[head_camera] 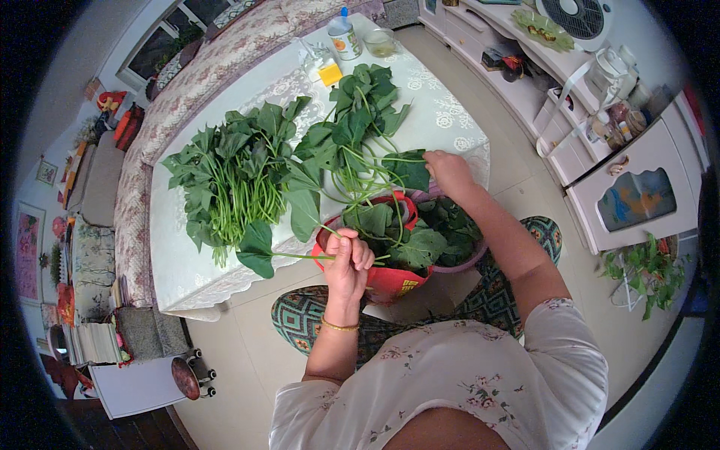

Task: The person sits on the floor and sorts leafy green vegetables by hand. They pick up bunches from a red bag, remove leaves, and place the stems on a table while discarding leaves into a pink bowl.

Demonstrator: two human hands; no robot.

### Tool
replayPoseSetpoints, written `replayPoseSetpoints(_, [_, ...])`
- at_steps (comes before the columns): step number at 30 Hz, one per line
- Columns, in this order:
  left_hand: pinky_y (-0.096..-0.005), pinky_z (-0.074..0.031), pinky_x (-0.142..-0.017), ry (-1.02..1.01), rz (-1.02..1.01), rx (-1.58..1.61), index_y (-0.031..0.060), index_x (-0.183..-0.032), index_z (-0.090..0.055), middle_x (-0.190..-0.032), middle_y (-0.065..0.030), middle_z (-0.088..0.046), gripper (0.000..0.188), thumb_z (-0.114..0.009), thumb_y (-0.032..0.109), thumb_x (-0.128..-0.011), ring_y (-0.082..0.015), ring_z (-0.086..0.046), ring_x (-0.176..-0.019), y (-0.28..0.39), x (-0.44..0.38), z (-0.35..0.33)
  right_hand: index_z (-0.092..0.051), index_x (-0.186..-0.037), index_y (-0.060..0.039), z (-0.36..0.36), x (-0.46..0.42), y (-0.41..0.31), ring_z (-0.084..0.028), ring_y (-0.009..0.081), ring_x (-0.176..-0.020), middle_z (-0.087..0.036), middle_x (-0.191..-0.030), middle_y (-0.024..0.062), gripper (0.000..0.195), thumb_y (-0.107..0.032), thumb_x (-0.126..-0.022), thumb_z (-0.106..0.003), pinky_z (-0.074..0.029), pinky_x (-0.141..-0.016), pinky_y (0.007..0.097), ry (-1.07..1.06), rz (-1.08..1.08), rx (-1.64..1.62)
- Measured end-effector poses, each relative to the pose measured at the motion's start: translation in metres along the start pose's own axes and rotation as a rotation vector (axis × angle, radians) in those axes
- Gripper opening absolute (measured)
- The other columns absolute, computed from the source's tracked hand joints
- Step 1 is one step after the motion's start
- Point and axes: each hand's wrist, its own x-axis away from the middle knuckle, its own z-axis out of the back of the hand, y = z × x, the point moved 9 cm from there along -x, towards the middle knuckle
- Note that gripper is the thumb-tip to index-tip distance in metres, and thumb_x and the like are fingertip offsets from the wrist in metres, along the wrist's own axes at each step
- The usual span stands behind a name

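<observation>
My left hand [347,256] is closed around the stems of a few leafy greens [304,214], whose broad leaves point to the left. My right hand [448,171] pinches a long-stemmed leaf [409,169] at the right edge of a loose, tangled heap of greens [349,135] on the table. Left of that heap lies a dense pile of greens [242,174], its stems mostly side by side. Below my hands, a red bag [394,284] with yellow printing holds leaves and stems. A purple basin [475,261] beside it has darker leaves inside.
The table [185,281] has a lace-patterned white cover. A plastic bottle [344,42], a glass bowl [380,43] and a yellow box [329,73] stand at its far end. A floral sofa [135,185] runs along the left, a white cabinet [624,197] along the right.
</observation>
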Motion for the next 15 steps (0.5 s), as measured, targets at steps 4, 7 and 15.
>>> replayPoseSetpoints(4, [-0.0216,-0.029,-0.043,0.013,-0.007,-0.013,0.0078,-0.093,-0.051,-0.054,0.0021,-0.036,0.018,-0.044,0.024,-0.09,-0.0074,-0.032,-0.044,0.002,0.0,0.001,-0.059,-0.081,-0.0053,0.016,-0.015,-0.002,-0.059,0.026,-0.065,-0.061,-0.074,0.0129,0.011,-0.012,-0.073,-0.057,-0.046,-0.058,0.0365,0.043,-0.038,-0.122])
replayPoseSetpoints(7, [-0.0217,-0.029,-0.043,0.021,0.003,-0.008,0.0079,-0.093,-0.052,-0.053,0.002,-0.036,0.018,-0.044,0.024,-0.09,-0.0075,-0.032,-0.044,0.001,-0.002,0.001,-0.058,-0.076,-0.0027,0.027,-0.023,0.024,-0.057,0.0177,-0.059,-0.06,-0.068,0.0074,0.012,-0.014,-0.075,-0.057,-0.045,-0.053,0.0308,-0.014,-0.326,-0.636])
replayPoseSetpoints(15, [-0.0219,-0.028,-0.043,0.074,0.04,0.038,0.0086,-0.092,-0.051,-0.054,0.0015,-0.035,0.018,-0.043,0.024,-0.09,-0.0081,-0.032,-0.045,-0.005,-0.004,0.008,-0.053,-0.085,-0.0072,-0.001,0.0,0.007,-0.033,0.0056,-0.04,-0.04,-0.052,-0.0042,0.015,-0.021,-0.085,-0.049,-0.023,-0.036,0.0196,-0.413,-0.594,-1.448])
